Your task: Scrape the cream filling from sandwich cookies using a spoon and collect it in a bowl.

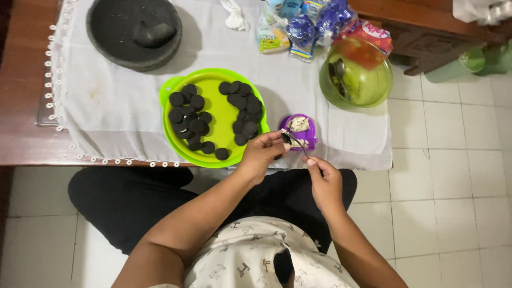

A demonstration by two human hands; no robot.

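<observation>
hands meet just above the near edge of a cloth-covered table, over a lap in black trousers and a pale patterned shirt. right hand (324,184) pinches the handle of a small metal spoon (294,142), its fingers closed around the thin stem, the bowl of the spoon pointing away toward the table. left hand (260,154) is curled around a dark sandwich cookie half (278,157), of which only a sliver shows under the fingers; thumb and fingertips meet the spoon's bowl. just beyond the spoon sits a small purple cup (308,140) holding a mound of off-white cream flecked with dark crumbs, standing on the white tablecloth (122,112) close to the near hem. left of the cup lies a lime-green round plate (221,114) with dark round cookie halves (192,120) piled in two clusters, one on its left side and one on its right, and a single disc alone near the front rim. farther back and to the right stands a translucent green bowl (368,85) with metal cutlery inside. at the far edge rest a dark stone mortar (133,32) with its pestle lying in it, a crumpled white tissue (234,16) and a heap of snack packets (309,24).
</observation>
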